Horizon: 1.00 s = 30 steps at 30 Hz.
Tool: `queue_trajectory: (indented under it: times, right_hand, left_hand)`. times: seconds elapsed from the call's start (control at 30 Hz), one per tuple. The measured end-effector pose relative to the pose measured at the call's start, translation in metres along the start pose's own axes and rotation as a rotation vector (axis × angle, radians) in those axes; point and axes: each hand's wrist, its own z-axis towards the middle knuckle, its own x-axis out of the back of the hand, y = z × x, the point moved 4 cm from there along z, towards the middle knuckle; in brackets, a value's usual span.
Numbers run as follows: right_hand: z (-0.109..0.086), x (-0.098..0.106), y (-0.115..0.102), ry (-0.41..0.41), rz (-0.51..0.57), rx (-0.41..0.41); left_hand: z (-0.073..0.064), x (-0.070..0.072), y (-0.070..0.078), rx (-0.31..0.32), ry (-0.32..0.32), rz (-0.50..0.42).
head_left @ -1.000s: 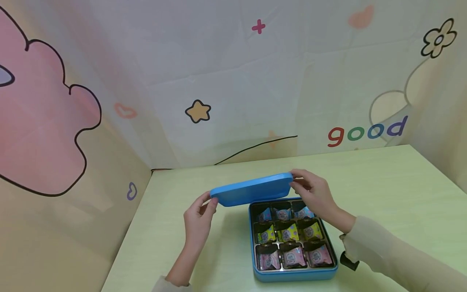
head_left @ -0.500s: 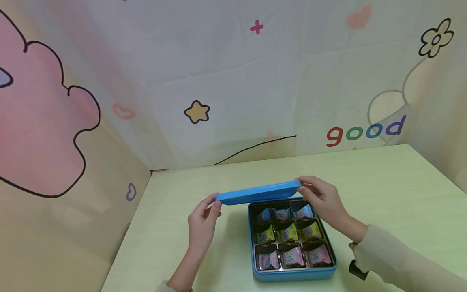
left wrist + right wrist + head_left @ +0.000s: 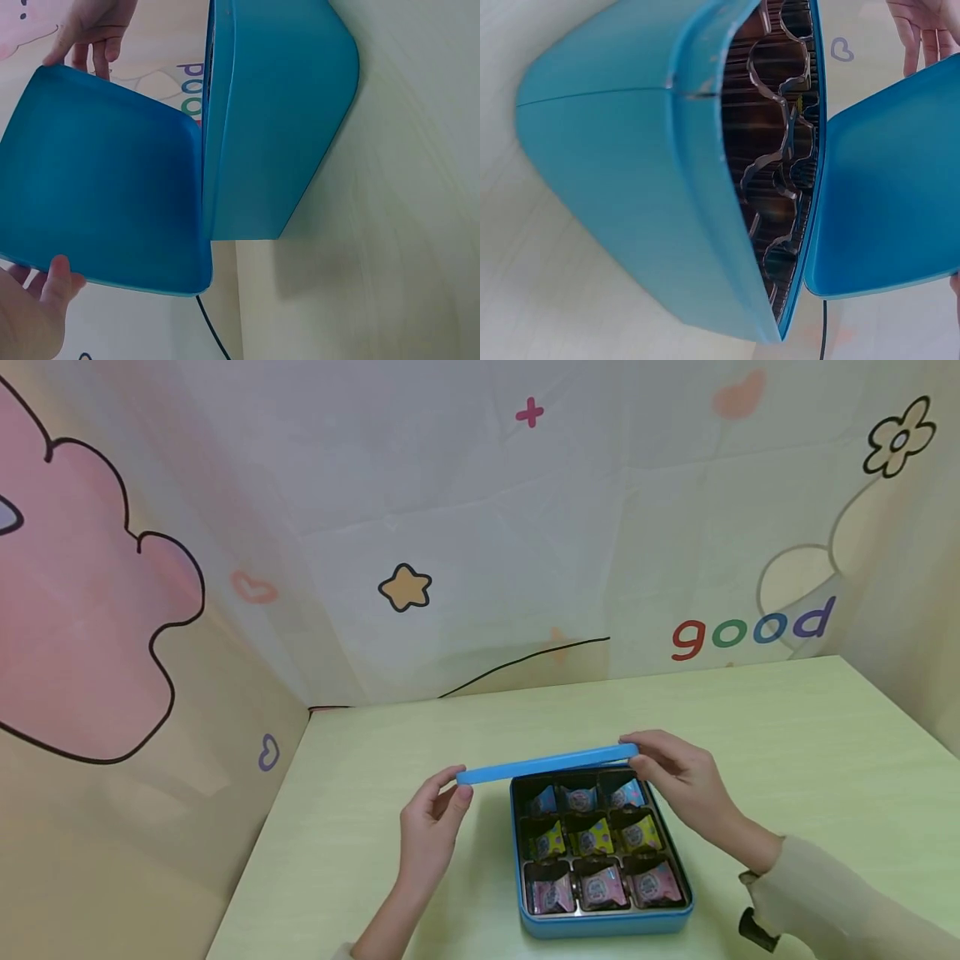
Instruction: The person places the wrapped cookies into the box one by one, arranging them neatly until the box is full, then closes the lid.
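Both hands hold a blue lid (image 3: 547,765) by its opposite ends, seen almost edge-on above the back rim of a blue tin (image 3: 607,927). The left hand (image 3: 431,828) pinches the lid's left end between thumb and fingers. At the other end, slightly higher, the right hand (image 3: 687,783) grips it in the same way. In the left wrist view, the underside of the lid (image 3: 105,180) shows, its lower edge close to the tin's rim. Inside the tin, a dark compartment tray bears wrapped candies in three rows: blue at the back, yellow-green (image 3: 595,839) in the middle, pink (image 3: 603,889) in front.
The tin stands on a pale green table (image 3: 787,735). Behind the table hangs a light printed cloth (image 3: 480,527) with a star, a flower and the word "good". A dark band (image 3: 757,930) hangs beneath the right sleeve.
The lid has come down and shifted right, flattening until it shows nearly edge-on. Both hands moved right and lower with it. The tin and candies have stayed in place.
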Motion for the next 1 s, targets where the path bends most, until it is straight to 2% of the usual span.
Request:
queue_trajectory:
  times: [0.27,0.47,0.7,1.0]
  right_hand:
    - [-0.005,0.009,0.002,-0.078,-0.014,0.044]
    - [-0.01,0.016,0.002,-0.113,-0.025,0.074]
    - [-0.018,0.024,0.004,-0.164,0.004,0.084]
    - [-0.026,0.033,0.004,-0.226,0.007,0.086]
  left_hand:
    - [-0.003,-0.008,0.0,-0.017,-0.036,0.006]
    - [-0.004,-0.016,0.0,-0.029,-0.075,-0.028]
    - [-0.008,-0.023,-0.001,-0.01,-0.125,-0.021]
    - [-0.011,-0.029,0.0,-0.026,-0.193,-0.066]
